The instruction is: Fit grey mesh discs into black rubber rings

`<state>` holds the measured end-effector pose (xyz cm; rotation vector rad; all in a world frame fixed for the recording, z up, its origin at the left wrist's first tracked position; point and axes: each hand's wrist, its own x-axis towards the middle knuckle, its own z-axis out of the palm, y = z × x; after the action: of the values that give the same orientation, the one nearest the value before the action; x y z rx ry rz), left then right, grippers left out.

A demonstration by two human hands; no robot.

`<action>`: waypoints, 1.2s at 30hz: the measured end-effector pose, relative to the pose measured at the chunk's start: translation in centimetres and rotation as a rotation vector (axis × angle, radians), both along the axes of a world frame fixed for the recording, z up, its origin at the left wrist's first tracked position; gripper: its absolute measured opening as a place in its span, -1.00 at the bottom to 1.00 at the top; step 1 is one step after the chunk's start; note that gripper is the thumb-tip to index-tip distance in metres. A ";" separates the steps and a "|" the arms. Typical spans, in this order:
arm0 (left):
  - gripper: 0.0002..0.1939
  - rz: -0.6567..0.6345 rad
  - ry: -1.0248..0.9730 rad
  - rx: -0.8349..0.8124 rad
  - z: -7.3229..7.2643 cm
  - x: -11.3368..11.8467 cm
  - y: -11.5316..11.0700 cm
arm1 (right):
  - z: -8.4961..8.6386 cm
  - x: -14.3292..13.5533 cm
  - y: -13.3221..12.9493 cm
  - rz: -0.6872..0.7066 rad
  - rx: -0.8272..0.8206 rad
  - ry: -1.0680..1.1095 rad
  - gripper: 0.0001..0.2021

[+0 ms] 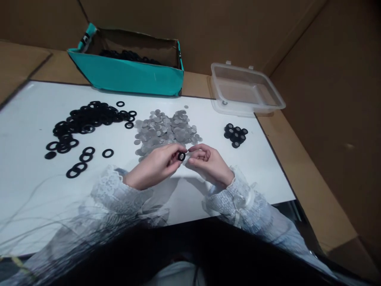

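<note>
At far left, the white board (20, 131) ends along a slanting edge, with bare surface between that edge and the pile of black rings (95, 113). The pile is too overlapped to count; in front of it lie five rings, two overlapping pairs and one alone, and one solid dark disc (50, 155) sits at its near left end. Behind, one teal box (131, 77) stands along the board's back edge, holding uncounted dark pieces. A narrow gap separates the rings from the heap of grey discs (166, 129), also beyond counting; one disc lies apart behind it.

In front of the heap, the left hand (157, 161) pinches one small black ring with a pale centre (181, 156) between thumb and fingers. Just beside it, the right hand (211, 163) is half curled, thumb and forefinger apart; whether it grips something small, I cannot tell. Open white surface runs from there to a cluster of black pieces with grey centres (236, 135), roughly nine showing. Behind these, one clear plastic container (248, 108) overhangs the board's right edge, near the cardboard wall (333, 119).
</note>
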<state>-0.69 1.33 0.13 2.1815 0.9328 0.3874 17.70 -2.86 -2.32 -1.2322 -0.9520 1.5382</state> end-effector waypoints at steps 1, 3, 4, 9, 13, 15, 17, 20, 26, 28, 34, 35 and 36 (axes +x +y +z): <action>-0.67 -0.006 -0.017 -0.032 0.0 0.0 0.0 | 0.0 0.0 0.0 0.011 -0.003 0.004 -0.59; -0.67 -0.016 -0.036 -0.087 0.2 0.0 0.0 | -0.1 0.1 0.0 0.045 -0.016 0.006 -0.58; -0.67 -0.022 -0.045 -0.113 0.3 0.0 0.0 | -0.1 0.2 -0.1 0.069 -0.025 0.001 -0.58; -0.68 0.000 -0.077 -0.267 0.3 0.1 0.0 | 0.0 0.5 -0.1 0.180 -0.085 -0.043 -0.67; -0.72 0.013 -0.077 -0.365 0.2 -0.1 0.0 | 0.2 0.5 0.0 0.209 -0.045 -0.129 -0.71; -0.71 0.025 -0.088 -0.388 0.3 -0.1 0.0 | 0.3 0.5 0.0 0.210 -0.017 -0.172 -0.71; -0.70 0.052 -0.105 -0.428 0.4 0.0 0.0 | 0.3 0.4 0.0 0.214 -0.009 -0.173 -0.72; -0.71 0.155 -0.140 -0.517 0.6 0.3 -0.2 | 0.3 0.3 -0.1 0.230 -0.021 -0.144 -0.74; -0.84 0.233 -0.148 -0.643 -0.1 0.4 -0.4 | 0.6 0.2 -0.1 0.283 -0.120 -0.069 -0.73; -0.85 0.231 -0.148 -0.637 -0.3 0.3 -0.5 | 0.6 0.2 -0.1 0.290 -0.144 -0.049 -0.73; -0.86 0.249 -0.159 -0.580 -0.2 0.4 -0.9 | 0.7 0.2 -0.2 0.288 -0.089 -0.087 -0.73; -0.86 0.260 -0.158 -0.569 -0.1 0.5 -0.9 | 0.8 0.2 -0.2 0.270 -0.066 -0.112 -0.73; -0.85 0.276 -0.159 -0.563 -0.1 0.5 -1.0 | 0.8 0.2 -0.3 0.242 -0.042 -0.139 -0.73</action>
<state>-0.21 0.35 0.07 1.4986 1.0997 0.3672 17.91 -3.13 -1.49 -1.3050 -1.2011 1.6828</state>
